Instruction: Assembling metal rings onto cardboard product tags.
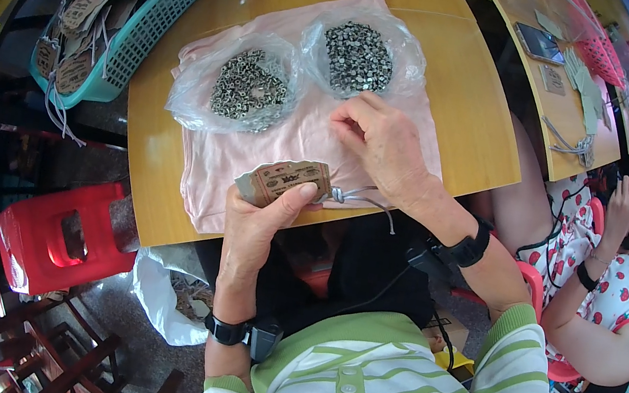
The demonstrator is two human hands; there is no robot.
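Observation:
My left hand (255, 220) grips a brown cardboard hang tag (281, 177) with a scalloped edge, the thumb pressed on its face. A knotted grey cord (363, 198) trails from the tag's right end. Over the pink cloth (209, 168), my right hand (388, 147) is closed in a pinch; anything between the fingertips is too small to make out. Just beyond it lies an open clear plastic bag (411, 52) of small silver metal pieces (358, 57). Further left is a second plastic bag (193, 93) of small ring-like metal pieces (245, 88).
A teal basket (164, 15) heaped with corded tags (86, 12) stands left of the wooden table (486, 108). A red stool (52, 235) is at the lower left. On the right, a co-worker's arm (592, 270) is near another table (572, 162) holding a phone (538, 43).

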